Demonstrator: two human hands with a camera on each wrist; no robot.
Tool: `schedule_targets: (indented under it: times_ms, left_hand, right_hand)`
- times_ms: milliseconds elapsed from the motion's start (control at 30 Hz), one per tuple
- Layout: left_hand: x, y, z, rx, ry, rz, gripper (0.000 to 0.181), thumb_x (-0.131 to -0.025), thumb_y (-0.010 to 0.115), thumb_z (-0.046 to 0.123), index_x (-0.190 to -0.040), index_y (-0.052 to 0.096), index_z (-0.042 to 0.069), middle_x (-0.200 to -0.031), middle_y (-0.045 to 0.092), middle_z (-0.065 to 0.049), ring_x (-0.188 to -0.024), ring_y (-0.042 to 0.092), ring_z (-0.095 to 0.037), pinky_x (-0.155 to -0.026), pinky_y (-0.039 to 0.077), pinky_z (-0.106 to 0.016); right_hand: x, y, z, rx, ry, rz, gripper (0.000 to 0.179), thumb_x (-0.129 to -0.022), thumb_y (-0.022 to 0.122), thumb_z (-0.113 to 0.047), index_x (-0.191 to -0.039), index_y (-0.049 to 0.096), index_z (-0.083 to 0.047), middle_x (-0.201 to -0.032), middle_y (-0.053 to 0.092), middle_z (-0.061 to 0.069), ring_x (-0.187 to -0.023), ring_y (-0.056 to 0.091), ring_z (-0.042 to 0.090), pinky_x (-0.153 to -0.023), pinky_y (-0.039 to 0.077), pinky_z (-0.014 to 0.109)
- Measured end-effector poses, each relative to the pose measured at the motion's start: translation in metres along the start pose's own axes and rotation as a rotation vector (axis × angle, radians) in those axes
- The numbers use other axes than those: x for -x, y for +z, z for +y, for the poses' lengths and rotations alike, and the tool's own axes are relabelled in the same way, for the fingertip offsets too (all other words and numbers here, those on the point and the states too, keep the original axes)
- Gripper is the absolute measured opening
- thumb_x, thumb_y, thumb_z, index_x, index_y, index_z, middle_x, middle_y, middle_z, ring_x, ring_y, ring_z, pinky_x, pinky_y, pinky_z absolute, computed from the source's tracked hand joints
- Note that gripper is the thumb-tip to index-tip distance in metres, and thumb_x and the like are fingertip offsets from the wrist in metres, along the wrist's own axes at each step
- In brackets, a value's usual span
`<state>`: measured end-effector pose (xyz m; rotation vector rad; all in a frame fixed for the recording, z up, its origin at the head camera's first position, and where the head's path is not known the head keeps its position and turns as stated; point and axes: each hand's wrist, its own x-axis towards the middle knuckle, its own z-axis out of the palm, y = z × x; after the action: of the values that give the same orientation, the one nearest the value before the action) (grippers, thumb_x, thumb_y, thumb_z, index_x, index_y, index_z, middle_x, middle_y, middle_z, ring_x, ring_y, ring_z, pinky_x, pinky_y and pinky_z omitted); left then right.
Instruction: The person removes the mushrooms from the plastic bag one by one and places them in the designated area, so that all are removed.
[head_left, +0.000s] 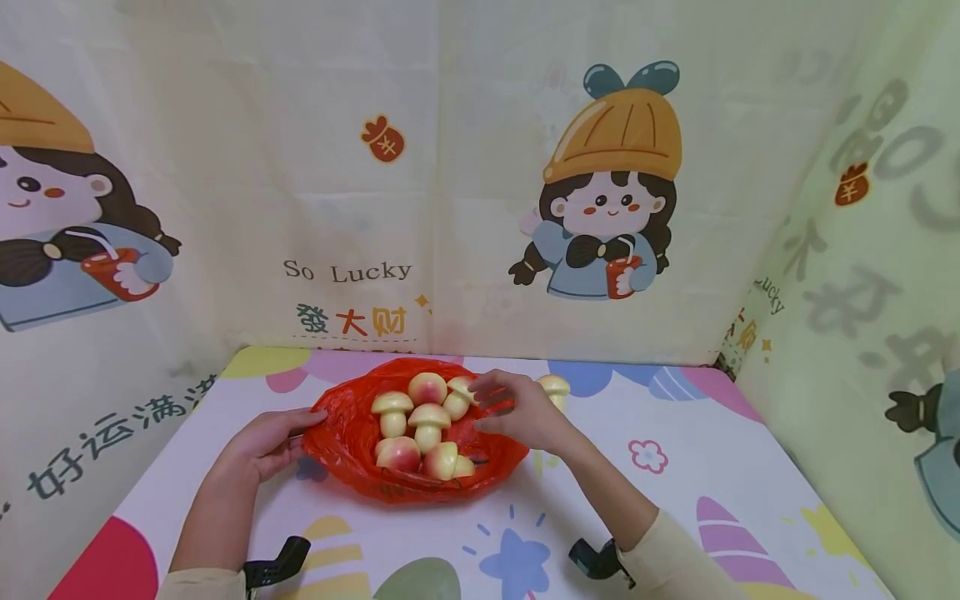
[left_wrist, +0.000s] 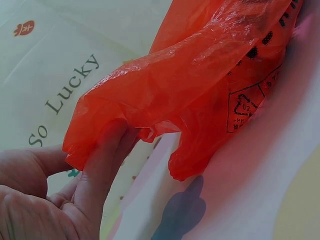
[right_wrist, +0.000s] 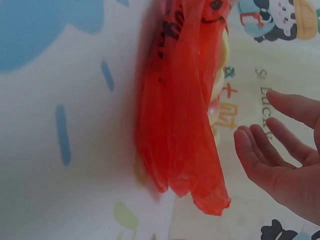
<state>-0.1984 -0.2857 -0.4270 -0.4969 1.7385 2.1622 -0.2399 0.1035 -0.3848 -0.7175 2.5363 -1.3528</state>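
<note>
Red, glossy, crinkled plastic bag [head_left: 420,489]

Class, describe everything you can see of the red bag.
The red bag looks like thin, glossy, translucent plastic, crinkled, with black print and a recycling mark. It rests on the table, mouth spread open, holding mushroom-shaped pieces and round, pink-tinged ones. The left grip pinches its left edge; the right grip hovers at its right, not touching it.
</note>
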Motion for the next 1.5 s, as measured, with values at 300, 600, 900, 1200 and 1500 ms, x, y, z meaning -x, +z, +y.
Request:
schedule_targets:
  times_ms: [300, 600, 900, 1200, 1500]
  left_hand:
    - [-0.001, -0.002, 0.003, 0.001, -0.007, 0.008, 0.076, -0.101, 0.071, 0.023, -0.162, 0.031, 0.001, -0.097, 0.076, 0.002, -0.090, 0.078, -0.016, -0.085, 0.064, -0.029]
    - [-0.001, -0.003, 0.004, 0.000, -0.002, 0.006, 0.074, -0.100, 0.072, 0.023, -0.160, 0.035, 0.001, -0.096, 0.076, 0.002, -0.089, 0.078, -0.016, -0.084, 0.064, -0.030]
    - [-0.002, -0.003, 0.002, 0.008, -0.004, 0.005, 0.065, -0.100, 0.071, 0.021, -0.156, 0.044, 0.002, -0.096, 0.077, 0.002, -0.089, 0.078, -0.016, -0.084, 0.064, -0.030]
    - [-0.001, 0.000, 0.001, 0.005, -0.017, 0.010, 0.073, -0.102, 0.069, 0.021, -0.161, 0.033, 0.000, -0.096, 0.076, 0.003, -0.089, 0.078, -0.016, -0.085, 0.064, -0.030]
    - [-0.003, -0.002, 0.003, 0.029, -0.029, -0.005, 0.077, -0.102, 0.069, 0.021, -0.163, 0.028, 0.002, -0.097, 0.076, 0.003, -0.090, 0.078, -0.015, -0.086, 0.064, -0.030]
  right_hand:
    - [-0.001, 0.014, 0.002, 0.082, -0.047, -0.137, 0.039, -0.086, 0.084, -0.011, -0.122, 0.070, -0.014, -0.121, 0.071, 0.011, -0.111, 0.067, 0.029, -0.081, 0.064, 0.032]
    - [0.000, 0.024, 0.002, 0.116, -0.059, -0.230, 0.044, -0.085, 0.085, -0.012, -0.126, 0.068, -0.012, -0.117, 0.072, 0.008, -0.112, 0.066, 0.028, -0.080, 0.060, 0.024]
    - [0.001, 0.029, 0.003, 0.115, -0.058, -0.263, 0.044, -0.086, 0.084, -0.010, -0.127, 0.068, -0.010, -0.114, 0.071, 0.003, -0.111, 0.069, 0.028, -0.082, 0.063, 0.025]
    - [-0.001, 0.035, 0.007, 0.126, -0.065, -0.279, 0.045, -0.086, 0.085, -0.012, -0.128, 0.069, -0.018, -0.115, 0.071, -0.002, -0.111, 0.068, 0.024, -0.083, 0.060, 0.022]
    - [-0.004, 0.037, 0.009, 0.150, -0.060, -0.321, 0.042, -0.087, 0.083, -0.011, -0.125, 0.070, -0.024, -0.118, 0.071, -0.005, -0.108, 0.068, 0.020, -0.085, 0.060, 0.022]
